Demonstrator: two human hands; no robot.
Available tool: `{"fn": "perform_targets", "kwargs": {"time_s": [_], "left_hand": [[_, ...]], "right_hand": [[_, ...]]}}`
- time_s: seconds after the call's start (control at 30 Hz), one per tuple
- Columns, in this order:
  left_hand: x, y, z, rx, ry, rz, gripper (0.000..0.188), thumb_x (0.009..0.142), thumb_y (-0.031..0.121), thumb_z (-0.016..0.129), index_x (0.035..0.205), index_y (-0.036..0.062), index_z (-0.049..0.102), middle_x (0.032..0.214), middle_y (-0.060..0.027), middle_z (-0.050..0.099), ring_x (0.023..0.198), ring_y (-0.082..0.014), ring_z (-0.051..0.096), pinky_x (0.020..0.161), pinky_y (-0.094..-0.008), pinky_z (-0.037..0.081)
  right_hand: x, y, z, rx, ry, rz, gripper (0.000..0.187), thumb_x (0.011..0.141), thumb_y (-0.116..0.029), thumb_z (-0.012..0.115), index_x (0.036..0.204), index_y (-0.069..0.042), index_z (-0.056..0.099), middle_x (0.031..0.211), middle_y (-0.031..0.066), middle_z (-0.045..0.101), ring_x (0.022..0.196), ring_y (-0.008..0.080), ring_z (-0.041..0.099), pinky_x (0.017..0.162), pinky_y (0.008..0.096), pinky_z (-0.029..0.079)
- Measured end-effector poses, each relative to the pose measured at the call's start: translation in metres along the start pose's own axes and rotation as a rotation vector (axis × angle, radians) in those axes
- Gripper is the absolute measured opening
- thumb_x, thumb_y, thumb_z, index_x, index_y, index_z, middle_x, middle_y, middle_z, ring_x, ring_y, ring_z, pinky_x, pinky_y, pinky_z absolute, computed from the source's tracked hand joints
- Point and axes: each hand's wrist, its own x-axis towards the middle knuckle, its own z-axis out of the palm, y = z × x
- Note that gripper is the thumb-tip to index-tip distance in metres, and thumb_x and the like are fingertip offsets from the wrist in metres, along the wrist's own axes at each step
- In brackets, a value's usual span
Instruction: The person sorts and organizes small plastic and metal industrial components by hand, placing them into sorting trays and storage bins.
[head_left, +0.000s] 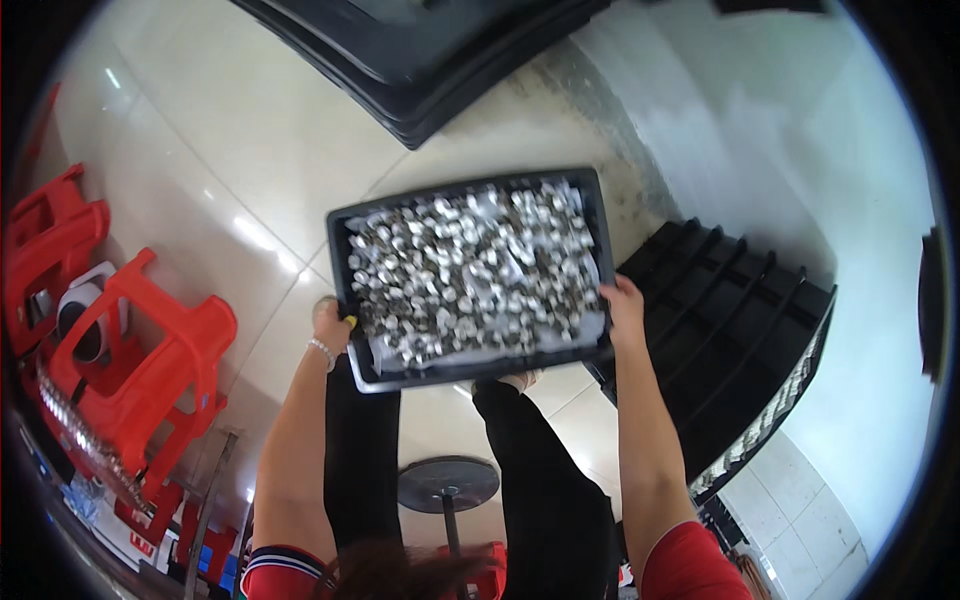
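A black rectangular tray (470, 378) is held up between my two hands, over the tiled floor and in front of my legs. Spread across its pale liner are many small shiny metal pieces (470, 260), too blurred to name. My left hand (331, 326) is closed on the tray's left side near its front corner, with a bit of yellow at a fingertip and a beaded bracelet at the wrist. On the opposite side, my right hand (625, 306) grips the rim, its thumb over the edge.
Ahead are stacked black trays (420, 60). To the right, by the pale wall (860, 180), stands another stack of black trays (720, 330). Red plastic stools (150, 340) crowd the left, with a white-and-black rounded object (88, 325) among them. A round dark stool (448, 483) is between my legs.
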Motion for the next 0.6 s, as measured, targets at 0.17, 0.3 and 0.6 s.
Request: {"fn": "perform_targets", "kwargs": {"time_s": [0.17, 0.3, 0.6], "left_hand": [[-0.049, 0.038, -0.026, 0.065, 0.071, 0.072, 0.024, 0.074, 0.009, 0.056, 0.095, 0.0011, 0.048, 0.072, -0.0163, 0.055, 0.066, -0.0283, 0.055, 0.057, -0.0380, 0.043], [-0.062, 0.070, -0.019, -0.019, 0.149, 0.029, 0.032, 0.068, 0.018, 0.059, 0.092, -0.0007, 0.049, 0.074, -0.0174, 0.056, 0.071, -0.0290, 0.056, 0.063, -0.0379, 0.044], [-0.126, 0.095, 0.009, -0.535, 0.496, 0.040, 0.043, 0.063, 0.033, 0.062, 0.085, -0.0026, 0.060, 0.075, -0.0170, 0.062, 0.071, -0.0252, 0.060, 0.068, -0.0344, 0.046]], "right_hand": [[-0.023, -0.010, -0.020, 0.029, -0.186, -0.029, 0.033, 0.070, 0.002, 0.056, 0.102, 0.003, 0.058, 0.089, 0.0037, 0.060, 0.081, 0.0123, 0.055, 0.076, 0.0238, 0.041], [-0.010, -0.011, -0.041, 0.150, -0.272, -0.069, 0.032, 0.070, 0.004, 0.056, 0.102, 0.003, 0.057, 0.090, 0.0033, 0.060, 0.082, 0.0115, 0.054, 0.076, 0.0226, 0.040], [-0.004, -0.104, -0.040, 0.039, -0.496, -0.132, 0.034, 0.068, 0.005, 0.049, 0.101, 0.007, 0.058, 0.088, 0.0078, 0.062, 0.080, 0.0185, 0.058, 0.075, 0.0284, 0.044]]}}
